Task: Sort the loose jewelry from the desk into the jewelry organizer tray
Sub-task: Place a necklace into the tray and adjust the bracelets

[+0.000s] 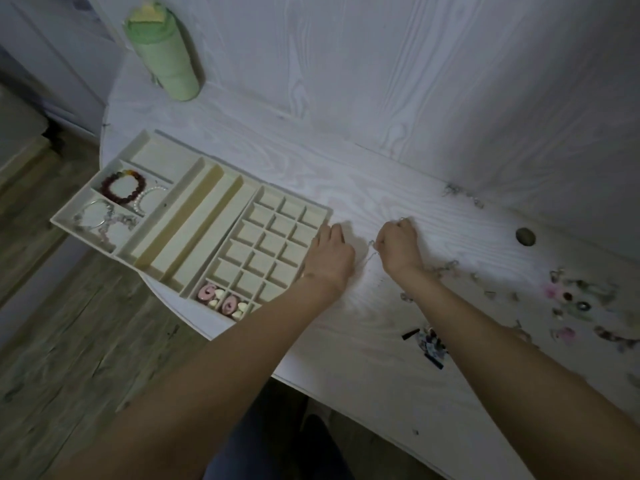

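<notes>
both arms stretched out forward, left hand (330, 252) and right hand (398, 245) near each other, knuckles up, fingers curled under, kinda fist-like.

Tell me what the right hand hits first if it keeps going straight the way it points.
Probably nothing nearby: the right hand points up the bare desk toward the back panel. The way looks free, though depth is unclear.

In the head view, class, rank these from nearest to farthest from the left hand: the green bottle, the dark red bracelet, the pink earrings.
Measured from the left hand:
1. Pink earrings, tray's near corner.
2. Dark red bracelet, tray's far left part.
3. Green bottle, desk's far left.
</notes>
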`<state>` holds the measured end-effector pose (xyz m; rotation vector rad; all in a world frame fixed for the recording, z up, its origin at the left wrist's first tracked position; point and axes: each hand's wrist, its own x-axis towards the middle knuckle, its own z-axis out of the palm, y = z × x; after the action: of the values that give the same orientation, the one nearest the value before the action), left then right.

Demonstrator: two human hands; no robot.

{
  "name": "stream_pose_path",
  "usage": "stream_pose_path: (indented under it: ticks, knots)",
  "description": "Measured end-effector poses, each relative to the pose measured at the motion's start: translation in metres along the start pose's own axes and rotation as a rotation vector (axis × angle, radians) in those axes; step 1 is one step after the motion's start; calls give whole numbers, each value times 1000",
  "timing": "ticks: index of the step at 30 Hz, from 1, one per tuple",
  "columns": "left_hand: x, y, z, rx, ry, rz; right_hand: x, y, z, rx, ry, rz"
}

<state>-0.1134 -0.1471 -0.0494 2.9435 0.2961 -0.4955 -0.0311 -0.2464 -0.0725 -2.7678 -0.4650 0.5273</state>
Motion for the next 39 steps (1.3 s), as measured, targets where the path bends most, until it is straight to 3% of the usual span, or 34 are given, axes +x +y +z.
stream_pose_path:
  ticks: [3,6,11,14,18,24,29,34,39]
  knots:
    - [0,-4,2,80,-19,136,-3,0,3,4,-10,-9]
    - [-8,-7,1,-54,21,221,-7,5,0,215,-6,20]
    - [-12,-12,-13,-1035,-88,114,-24,9,-22,1084,-132,333]
    - [-19,-15,-35,-1304,-69,51,-29,6,-40,1360,-154,387]
    - [-27,-25,-59,-1405,-21,-68,-34,0,-58,1535,-124,368]
    - [-51,-57,-83,-1189,80,-105,-41,-18,-85,2000,-258,451]
    - [-77,-108,-99,-1006,198,-142,-42,-50,-101,1848,-333,344]
    - [-99,-165,-101,-1057,405,-282,-39,-100,-94,1404,-311,71]
    - [-118,-231,-89,-1122,482,-436,-32,-162,-64,1198,-261,-12]
